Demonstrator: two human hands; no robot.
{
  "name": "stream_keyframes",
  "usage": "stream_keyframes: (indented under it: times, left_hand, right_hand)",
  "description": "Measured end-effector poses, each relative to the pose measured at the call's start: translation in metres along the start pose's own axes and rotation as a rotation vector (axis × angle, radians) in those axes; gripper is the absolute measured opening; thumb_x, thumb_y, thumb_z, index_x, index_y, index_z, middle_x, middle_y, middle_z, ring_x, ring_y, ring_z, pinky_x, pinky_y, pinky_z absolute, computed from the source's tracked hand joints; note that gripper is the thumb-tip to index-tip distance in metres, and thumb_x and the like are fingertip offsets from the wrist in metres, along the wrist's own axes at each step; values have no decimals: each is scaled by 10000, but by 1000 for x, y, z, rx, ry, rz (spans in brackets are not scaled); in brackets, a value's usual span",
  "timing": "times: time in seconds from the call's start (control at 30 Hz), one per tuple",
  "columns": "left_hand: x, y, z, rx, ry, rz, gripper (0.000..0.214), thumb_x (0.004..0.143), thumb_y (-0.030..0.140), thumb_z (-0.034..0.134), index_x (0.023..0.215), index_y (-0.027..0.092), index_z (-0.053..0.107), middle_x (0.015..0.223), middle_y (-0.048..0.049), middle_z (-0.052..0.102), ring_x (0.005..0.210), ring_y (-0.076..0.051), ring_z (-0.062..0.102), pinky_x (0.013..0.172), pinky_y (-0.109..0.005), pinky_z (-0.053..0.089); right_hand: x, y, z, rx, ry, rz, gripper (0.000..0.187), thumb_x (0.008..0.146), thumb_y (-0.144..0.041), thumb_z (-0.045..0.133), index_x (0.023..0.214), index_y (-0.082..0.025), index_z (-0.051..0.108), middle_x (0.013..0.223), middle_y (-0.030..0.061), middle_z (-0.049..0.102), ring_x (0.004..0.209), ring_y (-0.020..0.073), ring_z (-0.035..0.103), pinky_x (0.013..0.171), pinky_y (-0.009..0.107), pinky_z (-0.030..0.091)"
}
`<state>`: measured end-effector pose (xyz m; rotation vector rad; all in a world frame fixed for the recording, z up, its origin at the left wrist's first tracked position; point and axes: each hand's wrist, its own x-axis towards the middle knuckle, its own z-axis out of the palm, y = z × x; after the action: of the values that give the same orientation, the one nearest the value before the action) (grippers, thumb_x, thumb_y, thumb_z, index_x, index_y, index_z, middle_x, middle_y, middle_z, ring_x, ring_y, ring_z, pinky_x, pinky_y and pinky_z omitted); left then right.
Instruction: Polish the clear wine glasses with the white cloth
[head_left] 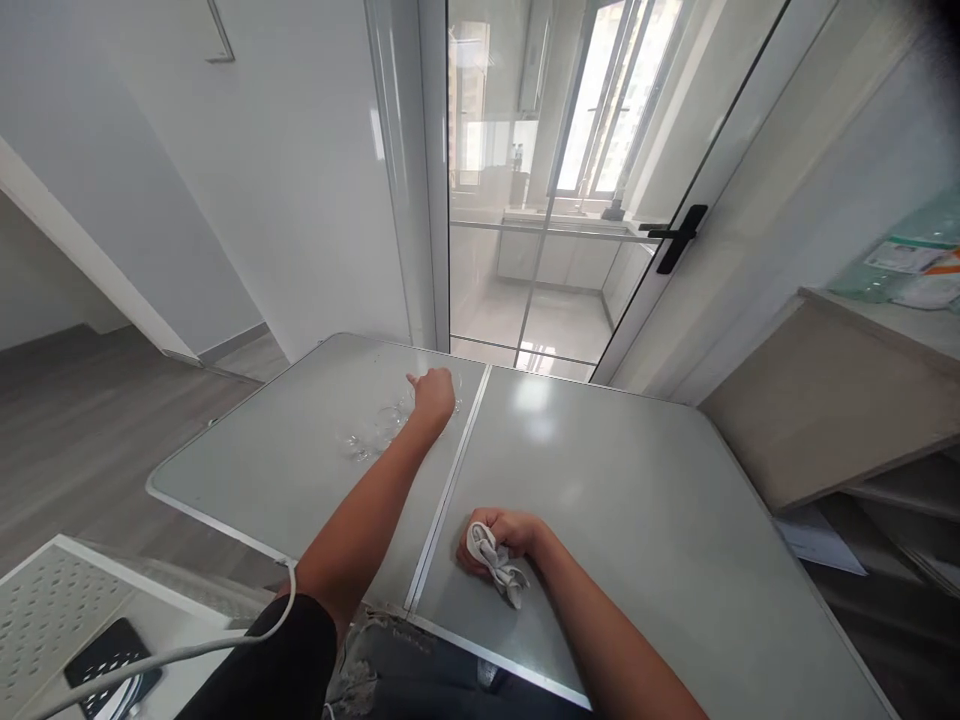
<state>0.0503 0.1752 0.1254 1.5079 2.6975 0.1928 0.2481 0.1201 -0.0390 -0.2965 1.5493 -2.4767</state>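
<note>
My right hand (501,540) is closed around a crumpled white cloth (504,572), resting on the near part of the table beside its middle seam. Stretched out toward the far side, my left hand (433,395) has its fingers curled, with the thumb sticking out to the left. What it holds, if anything, is hidden by the hand. Several clear, see-through pieces (361,444) lie on the grey table (255,470) just left of and around that hand. They are too faint to name.
A white perforated stand (52,610) with a black phone-like object (112,660) is at lower left. A white cable (187,652) crosses my left sleeve. Behind the table is a glass door (540,270) with a black handle (679,238). A shelf (847,400) carrying plastic bottles stands right.
</note>
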Motion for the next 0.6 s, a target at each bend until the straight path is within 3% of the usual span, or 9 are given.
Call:
stream_keyframes:
  times: [0.13, 0.3, 0.47, 0.6]
  left_hand:
    - [3, 1, 1, 6, -5, -50, 204, 871, 191, 666, 1067, 184, 721, 962, -134, 742, 1019, -293, 731, 1176, -677, 192]
    - [4, 3, -2, 20, -19, -78, 262, 847, 250, 700, 1104, 205, 725, 1018, -161, 755, 1070, -332, 721, 1115, -686, 254]
    - [4, 5, -6, 39, -29, -67, 313, 837, 172, 662, 1147, 202, 702, 1149, -188, 731, 1102, -337, 713, 1098, -659, 298]
    - [-3, 3, -9, 38, 16, -39, 479, 839, 69, 579, 1298, 204, 607, 1271, -187, 671, 1065, -305, 729, 1114, -643, 313]
  right_hand:
    - [-1, 1, 0, -5, -2, -3, 436, 684, -513, 796, 604, -124, 616, 572, 50, 586, 533, 143, 517, 496, 248, 418]
    - [1, 2, -1, -14, -6, 9, 413, 656, -488, 802, 624, -109, 640, 586, 59, 602, 548, 156, 539, 510, 256, 431]
    - [2, 3, -1, -14, 3, -2, 376, 657, -450, 776, 595, -116, 614, 572, 53, 584, 560, 150, 527, 540, 261, 439]
    - [3, 3, -1, -17, -7, 1, 349, 641, -416, 781, 603, -114, 611, 584, 56, 590, 558, 144, 522, 513, 246, 416]
